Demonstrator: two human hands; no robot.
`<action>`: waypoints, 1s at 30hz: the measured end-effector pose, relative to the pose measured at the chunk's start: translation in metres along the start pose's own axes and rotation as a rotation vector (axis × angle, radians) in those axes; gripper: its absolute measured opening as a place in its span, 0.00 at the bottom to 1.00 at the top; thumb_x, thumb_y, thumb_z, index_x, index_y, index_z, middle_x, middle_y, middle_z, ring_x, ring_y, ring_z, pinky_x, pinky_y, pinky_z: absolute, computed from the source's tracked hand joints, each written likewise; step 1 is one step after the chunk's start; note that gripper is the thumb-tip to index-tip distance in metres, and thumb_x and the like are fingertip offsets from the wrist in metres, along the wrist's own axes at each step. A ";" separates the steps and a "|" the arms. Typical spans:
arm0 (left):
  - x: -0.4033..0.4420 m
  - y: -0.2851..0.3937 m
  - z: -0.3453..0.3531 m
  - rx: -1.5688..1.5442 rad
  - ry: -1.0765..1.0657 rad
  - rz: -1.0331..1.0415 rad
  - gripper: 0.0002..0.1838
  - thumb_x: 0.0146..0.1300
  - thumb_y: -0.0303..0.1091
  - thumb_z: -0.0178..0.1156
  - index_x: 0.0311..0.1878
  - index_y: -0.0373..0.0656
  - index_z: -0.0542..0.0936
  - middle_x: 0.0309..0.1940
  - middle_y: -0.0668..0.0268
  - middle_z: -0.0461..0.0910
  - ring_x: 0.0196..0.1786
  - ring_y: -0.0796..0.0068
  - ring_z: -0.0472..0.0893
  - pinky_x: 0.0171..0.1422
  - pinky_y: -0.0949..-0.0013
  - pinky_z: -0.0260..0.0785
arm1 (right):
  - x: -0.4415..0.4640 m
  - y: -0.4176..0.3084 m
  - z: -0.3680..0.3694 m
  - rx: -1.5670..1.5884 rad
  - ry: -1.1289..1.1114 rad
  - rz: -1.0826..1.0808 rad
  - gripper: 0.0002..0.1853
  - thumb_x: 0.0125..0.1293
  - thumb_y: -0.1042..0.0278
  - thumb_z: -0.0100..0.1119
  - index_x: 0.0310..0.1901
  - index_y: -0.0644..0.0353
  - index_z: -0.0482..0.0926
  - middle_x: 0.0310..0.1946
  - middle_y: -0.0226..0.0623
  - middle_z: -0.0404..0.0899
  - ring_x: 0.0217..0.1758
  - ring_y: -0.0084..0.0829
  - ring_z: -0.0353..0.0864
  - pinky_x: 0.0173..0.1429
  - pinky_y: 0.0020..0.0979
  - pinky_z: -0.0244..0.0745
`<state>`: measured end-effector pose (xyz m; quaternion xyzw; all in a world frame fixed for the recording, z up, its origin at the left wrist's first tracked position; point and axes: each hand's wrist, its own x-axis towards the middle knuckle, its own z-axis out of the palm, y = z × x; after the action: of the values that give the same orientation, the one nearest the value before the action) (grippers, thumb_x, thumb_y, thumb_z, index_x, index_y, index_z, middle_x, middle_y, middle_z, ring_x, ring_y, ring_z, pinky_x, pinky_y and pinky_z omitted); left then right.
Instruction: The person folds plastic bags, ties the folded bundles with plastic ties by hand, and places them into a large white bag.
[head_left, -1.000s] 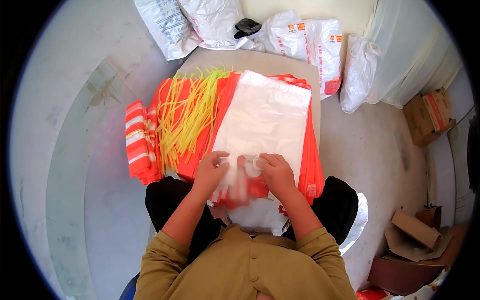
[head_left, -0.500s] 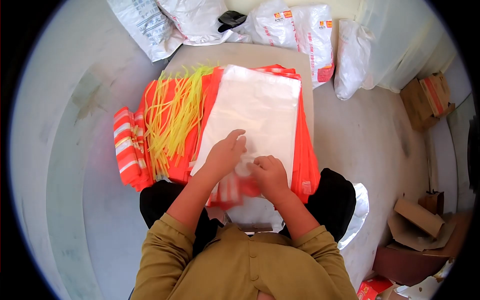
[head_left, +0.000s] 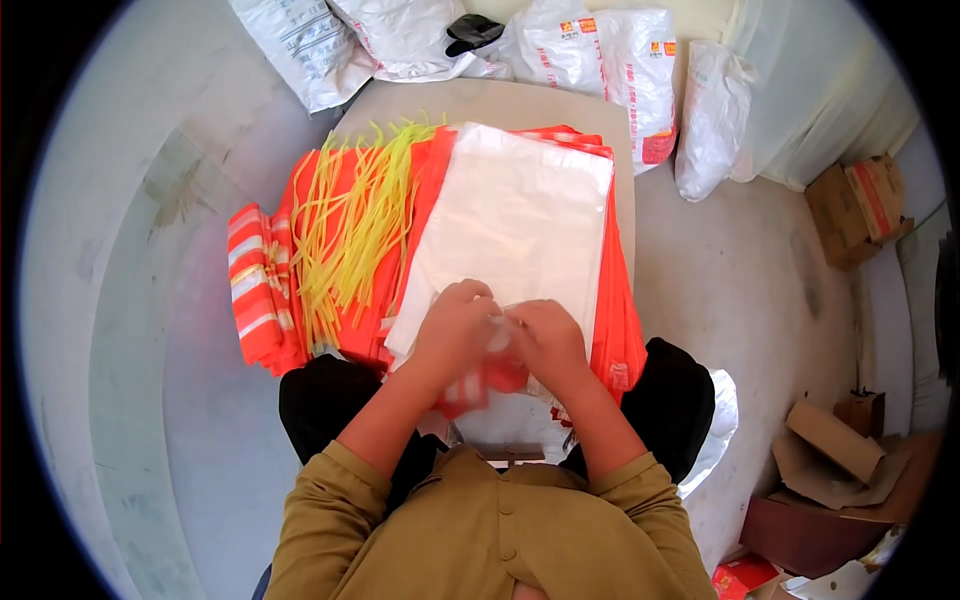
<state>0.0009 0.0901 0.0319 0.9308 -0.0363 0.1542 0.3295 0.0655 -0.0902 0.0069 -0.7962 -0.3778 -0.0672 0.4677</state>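
Note:
A stack of whitish clear plastic bags [head_left: 515,220] lies over red-orange sheets [head_left: 620,300] in front of me. At its near edge, my left hand [head_left: 453,325] has its fingers curled in a pinch on crumpled clear plastic [head_left: 498,335]. Close beside it, my right hand [head_left: 552,340] pinches the same plastic with thumb and forefinger. Blur hides the fingertips and the exact shape of the plastic. Below the hands hangs a red and white piece [head_left: 465,390], partly covered by my left wrist. Yellow strips [head_left: 360,230] lie in a loose bundle left of the bags.
A folded red and white striped bundle [head_left: 255,290] sits at the left edge of the pile, on a beige tabletop [head_left: 400,98]. Several filled white sacks [head_left: 560,50] stand behind it. Cardboard boxes [head_left: 855,210] are on the right, with opened cardboard [head_left: 840,450] lower down.
My left hand has come down and its raised fingers have curled in. My right hand has moved slightly right and up, and the two hands now meet at the clear plastic.

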 end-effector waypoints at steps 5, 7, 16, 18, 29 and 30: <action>-0.005 -0.009 0.005 0.014 0.026 0.032 0.11 0.53 0.20 0.68 0.41 0.38 0.84 0.50 0.60 0.84 0.55 0.52 0.80 0.59 0.57 0.75 | 0.028 0.017 -0.005 -0.059 0.068 -0.011 0.14 0.66 0.78 0.58 0.53 0.62 0.85 0.45 0.47 0.86 0.55 0.51 0.81 0.60 0.45 0.77; -0.007 -0.012 0.008 0.010 0.034 0.044 0.11 0.53 0.20 0.68 0.41 0.38 0.84 0.52 0.59 0.84 0.54 0.52 0.80 0.60 0.57 0.75 | 0.032 0.023 -0.005 -0.109 -0.017 -0.009 0.16 0.66 0.78 0.57 0.54 0.62 0.84 0.46 0.48 0.85 0.56 0.51 0.80 0.61 0.45 0.76; -0.005 -0.012 0.018 0.035 0.081 -0.016 0.09 0.62 0.24 0.64 0.46 0.37 0.82 0.48 0.51 0.86 0.51 0.46 0.83 0.56 0.53 0.77 | 0.012 0.023 -0.023 -0.131 -0.039 0.076 0.18 0.68 0.79 0.54 0.58 0.64 0.81 0.55 0.51 0.83 0.61 0.52 0.79 0.67 0.45 0.74; -0.002 -0.004 0.012 -0.002 0.051 -0.093 0.09 0.64 0.26 0.64 0.46 0.36 0.81 0.43 0.48 0.85 0.47 0.45 0.83 0.52 0.53 0.76 | 0.002 0.034 -0.032 -0.055 0.061 0.133 0.18 0.72 0.79 0.52 0.61 0.63 0.79 0.61 0.49 0.80 0.65 0.48 0.78 0.70 0.42 0.72; 0.012 0.000 0.006 -0.103 0.029 -0.292 0.10 0.72 0.33 0.61 0.46 0.35 0.76 0.30 0.46 0.80 0.35 0.44 0.81 0.40 0.53 0.71 | -0.032 0.062 -0.050 0.233 0.123 0.382 0.22 0.77 0.77 0.52 0.71 0.62 0.73 0.79 0.43 0.60 0.59 0.28 0.79 0.67 0.32 0.74; 0.012 0.001 0.005 -0.109 0.026 -0.297 0.10 0.72 0.33 0.61 0.46 0.35 0.76 0.30 0.46 0.80 0.35 0.44 0.81 0.40 0.53 0.71 | -0.030 0.059 -0.048 0.221 0.118 0.386 0.23 0.76 0.77 0.53 0.71 0.62 0.72 0.80 0.43 0.58 0.57 0.27 0.79 0.66 0.31 0.75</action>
<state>0.0138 0.0868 0.0325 0.9046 0.0978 0.1134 0.3990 0.0948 -0.1608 -0.0213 -0.7924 -0.1955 0.0190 0.5775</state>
